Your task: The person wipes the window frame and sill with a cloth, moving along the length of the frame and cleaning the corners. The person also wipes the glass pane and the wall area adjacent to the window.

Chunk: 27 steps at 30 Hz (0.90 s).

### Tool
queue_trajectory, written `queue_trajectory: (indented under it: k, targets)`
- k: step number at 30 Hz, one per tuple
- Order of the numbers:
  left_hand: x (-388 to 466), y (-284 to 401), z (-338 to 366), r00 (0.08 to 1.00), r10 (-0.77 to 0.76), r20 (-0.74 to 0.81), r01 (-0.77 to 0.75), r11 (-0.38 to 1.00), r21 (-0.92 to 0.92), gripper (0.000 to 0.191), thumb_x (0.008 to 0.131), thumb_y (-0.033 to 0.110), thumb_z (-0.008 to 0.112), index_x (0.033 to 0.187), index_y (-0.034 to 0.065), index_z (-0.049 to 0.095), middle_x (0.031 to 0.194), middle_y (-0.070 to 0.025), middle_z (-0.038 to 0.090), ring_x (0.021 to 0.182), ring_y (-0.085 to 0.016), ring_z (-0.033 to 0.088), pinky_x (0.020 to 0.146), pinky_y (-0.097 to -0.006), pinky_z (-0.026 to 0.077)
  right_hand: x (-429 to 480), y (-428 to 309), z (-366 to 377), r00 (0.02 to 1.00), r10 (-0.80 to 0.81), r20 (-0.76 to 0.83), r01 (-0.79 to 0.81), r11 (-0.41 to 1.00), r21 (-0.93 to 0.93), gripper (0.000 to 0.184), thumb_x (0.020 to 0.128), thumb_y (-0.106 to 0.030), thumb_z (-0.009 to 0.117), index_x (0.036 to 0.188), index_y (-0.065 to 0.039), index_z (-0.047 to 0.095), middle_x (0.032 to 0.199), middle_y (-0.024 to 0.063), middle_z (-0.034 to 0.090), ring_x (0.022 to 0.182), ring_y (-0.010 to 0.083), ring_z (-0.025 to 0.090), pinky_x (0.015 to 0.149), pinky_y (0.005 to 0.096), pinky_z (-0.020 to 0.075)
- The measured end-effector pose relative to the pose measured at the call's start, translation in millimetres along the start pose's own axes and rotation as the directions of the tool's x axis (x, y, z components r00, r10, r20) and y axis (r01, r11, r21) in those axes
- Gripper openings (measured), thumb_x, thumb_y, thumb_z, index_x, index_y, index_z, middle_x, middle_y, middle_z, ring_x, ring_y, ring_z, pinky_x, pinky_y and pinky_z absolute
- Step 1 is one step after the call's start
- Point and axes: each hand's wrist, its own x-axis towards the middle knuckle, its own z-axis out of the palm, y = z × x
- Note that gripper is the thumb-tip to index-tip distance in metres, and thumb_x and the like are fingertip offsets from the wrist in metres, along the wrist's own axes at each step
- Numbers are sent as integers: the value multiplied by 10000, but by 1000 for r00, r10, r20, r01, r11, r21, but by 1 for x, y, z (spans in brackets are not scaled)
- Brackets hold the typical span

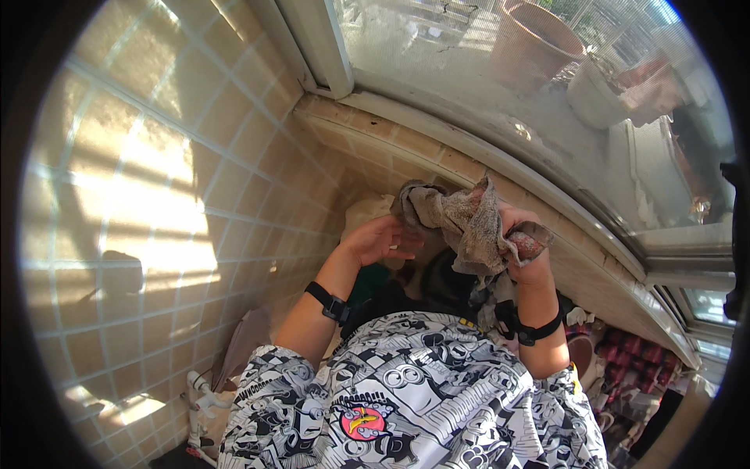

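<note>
A crumpled, grey-brown towelling rag [469,220] with reddish patches hangs twisted in front of me, below the window. My right hand [524,225] is closed round its right end, partly covered by its folds. My left hand [384,240] is beside the rag's left end, with its fingers apart and a ring on one of them. Whether those fingertips touch the cloth, I cannot tell. Under the hands, a pale bag-like thing [366,211] and a dark round shape [448,278] sit in shadow by the wall.
A tiled wall [246,176] rises on the left, meeting a tiled ledge [404,132] under the window frame [480,152]. Plant pots [533,44] stand beyond the screened pane. White pipes with red-handled valves [202,398] are at lower left. Mixed household items [633,363] crowd the lower right.
</note>
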Motion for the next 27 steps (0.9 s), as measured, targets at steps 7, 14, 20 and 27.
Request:
queue_trajectory:
  k: [7,14,20,27]
  targets:
    - [-14,4,57,999,30,23,-25,981,-194,541,1064,470,517,1415,59,538,1294,-145,671,1250,-322,635,1002,-542,555,-4,-27,-2,969,67,238,-52,996,-69,405,782,-374,818,694,-42,603,975,132,686,884,253,615,805,346,466]
    - [8,5,75,986,114,-125,-126,988,-91,348,1011,197,582,1310,20,585,1302,-146,658,1240,-290,636,1051,-484,532,-31,-9,-4,979,155,131,-148,987,-58,464,773,-464,827,727,-55,612,930,78,653,900,225,600,793,331,438]
    - [-2,5,41,861,483,-161,-509,818,-267,357,976,43,474,1312,-1,585,1282,-138,684,1236,-295,643,1098,-454,509,-81,13,-33,922,245,-300,-43,834,550,348,814,-306,797,1006,-81,613,1037,51,613,1021,221,611,959,359,490]
    - [-24,18,62,873,481,83,-383,780,-495,388,1013,55,435,1379,7,558,1367,-150,663,1263,-310,643,1119,-473,500,-90,66,-60,789,293,-540,-194,953,234,470,826,-185,702,1271,-78,595,1202,79,616,1149,255,588,1053,410,467]
